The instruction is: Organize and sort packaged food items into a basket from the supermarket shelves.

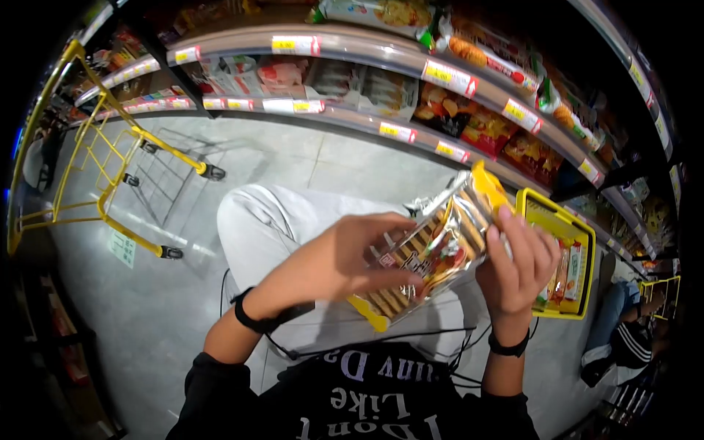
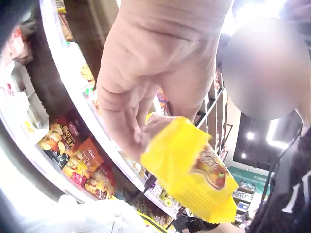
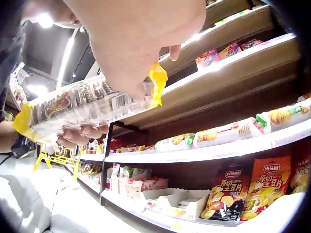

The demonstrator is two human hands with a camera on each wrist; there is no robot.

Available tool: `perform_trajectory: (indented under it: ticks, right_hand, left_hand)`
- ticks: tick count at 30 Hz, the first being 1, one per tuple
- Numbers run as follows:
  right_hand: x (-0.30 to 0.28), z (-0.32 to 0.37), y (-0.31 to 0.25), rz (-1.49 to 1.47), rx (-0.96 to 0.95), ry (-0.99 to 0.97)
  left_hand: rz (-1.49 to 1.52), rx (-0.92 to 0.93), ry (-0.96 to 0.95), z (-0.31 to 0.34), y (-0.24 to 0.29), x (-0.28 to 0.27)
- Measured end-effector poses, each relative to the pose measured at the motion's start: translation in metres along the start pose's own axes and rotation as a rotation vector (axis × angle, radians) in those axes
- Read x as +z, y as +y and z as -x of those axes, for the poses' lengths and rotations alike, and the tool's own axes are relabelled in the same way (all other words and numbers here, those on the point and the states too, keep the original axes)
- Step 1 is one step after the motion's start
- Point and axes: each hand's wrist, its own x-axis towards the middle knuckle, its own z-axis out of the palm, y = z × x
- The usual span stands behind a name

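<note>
Biscuit pack (image 1: 433,253), clear-walled with yellow ends, was slanted between both hands above the light trousers (image 1: 253,213), its right end pointing far. I had the left hand (image 1: 337,257) around the pack's left part, thumb across the upper face, fingers at the far side; the fingertips were partly hidden. I had the right hand (image 1: 517,264) gripping the right end, fingers bent over its edge; I could not tell the thumb's exact position from the head view. Dark bands circled both wrists.

Surroundings: yellow cart (image 1: 132,233) on castors at left, on the grey floor (image 1: 176,293). Yellow basket (image 1: 591,271) at right, just beyond the right hand, with packets (image 1: 563,275) inside. Shelving (image 1: 352,114) ran across the far side, price labels (image 1: 447,77) along its edges; long packs (image 1: 491,62) lay above, snack bags (image 1: 488,132) below. From the right wrist view I noted white cartons (image 3: 187,201) beside those bags. Another person (image 1: 631,341) was at far right, partly in shadow.
</note>
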Motion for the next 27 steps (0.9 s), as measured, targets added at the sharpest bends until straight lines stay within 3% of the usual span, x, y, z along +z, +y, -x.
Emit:
perform_trajectory:
  ticks: [2, 6, 8, 12, 14, 16, 18, 21, 24, 27]
  right_hand:
    - [0.008, 0.002, 0.002, -0.016, 0.058, -0.005]
    - [0.014, 0.011, -0.007, -0.051, 0.104, -0.033]
    - [0.018, 0.014, -0.011, -0.092, 0.095, -0.141]
    - [0.028, 0.007, -0.019, -0.167, 0.111, -0.157]
    - [0.029, -0.002, -0.025, -0.331, 0.217, -0.251]
    - [0.034, -0.006, -0.031, -0.325, 0.189, -0.404]
    - [0.030, -0.015, -0.041, -0.244, 0.153, -0.608]
    - [0.038, -0.001, -0.048, -0.236, 0.163, -0.534]
    - [0.037, -0.005, -0.052, -0.248, 0.235, -0.515]
    - [0.039, -0.007, -0.058, -0.269, 0.316, -0.502]
  left_hand:
    - [0.098, -0.056, -0.012, -0.004, -0.004, -0.003]
    - [0.149, 0.060, 0.098, -0.006, -0.020, -0.010]
    - [0.123, 0.064, 0.154, -0.003, -0.027, -0.015]
    - [0.081, -0.009, 0.114, 0.004, -0.023, -0.037]
    - [0.030, -0.043, 0.097, 0.009, -0.024, -0.042]
    - [-0.117, 0.201, 0.054, 0.009, -0.036, -0.044]
    - [-0.242, 0.162, 0.016, 0.013, -0.038, -0.046]
    - [-0.372, 0.167, 0.023, 0.012, -0.044, -0.043]
    - [-0.705, 0.434, 0.257, 0.009, -0.054, -0.033]
    - [-0.765, 0.543, 0.276, -0.003, -0.063, -0.028]
